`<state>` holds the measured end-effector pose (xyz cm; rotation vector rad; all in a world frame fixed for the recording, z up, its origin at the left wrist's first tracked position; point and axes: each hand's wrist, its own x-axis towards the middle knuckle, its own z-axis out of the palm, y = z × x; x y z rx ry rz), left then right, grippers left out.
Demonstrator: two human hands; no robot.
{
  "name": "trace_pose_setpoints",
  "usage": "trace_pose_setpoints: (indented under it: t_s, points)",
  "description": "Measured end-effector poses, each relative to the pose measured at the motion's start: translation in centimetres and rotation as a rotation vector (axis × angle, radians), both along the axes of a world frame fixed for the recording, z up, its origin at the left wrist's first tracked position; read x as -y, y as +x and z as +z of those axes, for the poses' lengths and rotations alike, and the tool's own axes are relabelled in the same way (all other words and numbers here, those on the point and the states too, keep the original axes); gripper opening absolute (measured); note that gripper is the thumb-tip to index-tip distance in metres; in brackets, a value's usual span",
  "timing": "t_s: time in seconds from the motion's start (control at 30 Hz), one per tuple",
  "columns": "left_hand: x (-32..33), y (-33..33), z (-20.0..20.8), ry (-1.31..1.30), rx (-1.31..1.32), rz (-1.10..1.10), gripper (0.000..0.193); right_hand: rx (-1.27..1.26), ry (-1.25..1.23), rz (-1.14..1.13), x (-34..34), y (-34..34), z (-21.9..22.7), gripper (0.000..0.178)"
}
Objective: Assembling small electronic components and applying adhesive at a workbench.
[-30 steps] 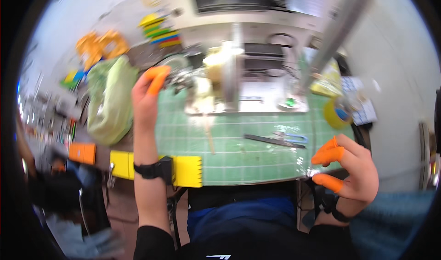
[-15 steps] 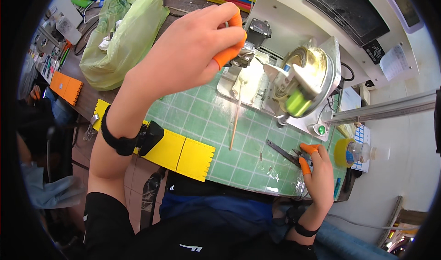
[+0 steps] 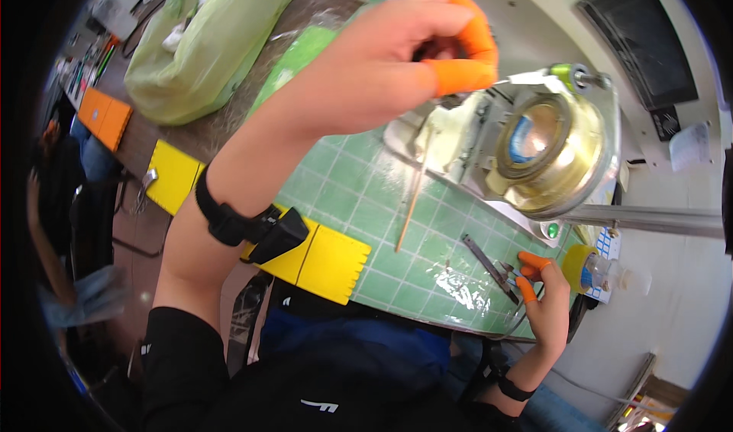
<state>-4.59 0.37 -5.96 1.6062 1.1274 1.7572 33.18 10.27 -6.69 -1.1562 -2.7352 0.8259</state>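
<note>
My left hand (image 3: 397, 61), with orange finger cots, is raised at the upper middle. Its fingers are curled into a pinch beside the bench machine; what they grip is mostly hidden. Just right of it is a round brass-coloured housing (image 3: 584, 157) with a ringed glass face (image 3: 534, 130). A bright green cylindrical handle (image 3: 563, 75) sits above that housing. Low on the right, my right hand (image 3: 548, 302) rests on the green gridded mat (image 3: 382, 203), its cotted thumb and forefinger closed around a small dark tool I cannot name. Beside them lies a narrow dark metal strip (image 3: 490, 268).
A thin wooden stick (image 3: 412, 207) leans from the white cloth (image 3: 443, 138) onto the mat. Yellow panels (image 3: 328, 264) line the left front edge. A pale green bag (image 3: 206, 50) stands back left, a yellow-banded clear bottle (image 3: 580, 268) right. A metal rail (image 3: 649, 218) juts in from the right.
The green handle has swung from in front of the round housing up to behind it, uncovering the glass face. My left hand has moved right, nearer the housing. The whole view has shifted slightly.
</note>
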Motion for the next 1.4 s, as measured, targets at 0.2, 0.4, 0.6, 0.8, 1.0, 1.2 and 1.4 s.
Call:
trace_pose_setpoints:
  t_s: [0.2,0.4,0.6,0.8,1.0,1.2,1.4]
  points:
    - [-1.4,0.6,-1.0,0.136,-0.133,0.225,0.008,0.049,0.045,0.011,-0.7,0.8,0.0,0.035]
    - [-0.5,1.4,-0.8,0.068,-0.027,0.235,0.008,0.146,0.044,0.006,-0.7,1.2,0.4,0.038]
    - [0.2,1.3,-0.6,0.045,0.037,0.227,0.004,0.055,0.151,0.057,-0.3,0.3,2.3,0.010]
    - [0.6,0.9,-0.1,-0.012,0.035,0.209,0.005,-0.248,-0.430,0.280,2.8,-0.6,6.5,0.056]
    - [-0.8,0.8,-1.0,0.122,-0.019,0.164,0.006,-0.852,-1.028,0.111,11.2,-8.1,3.9,0.008]
    - [0.7,0.0,-0.4,-0.013,-0.117,0.198,0.007,-0.667,-1.382,0.044,8.6,-13.9,2.3,0.048]
    - [-0.3,1.0,-0.8,0.036,-0.119,0.211,0.010,-0.986,-1.850,0.158,6.6,-16.4,0.3,0.065]
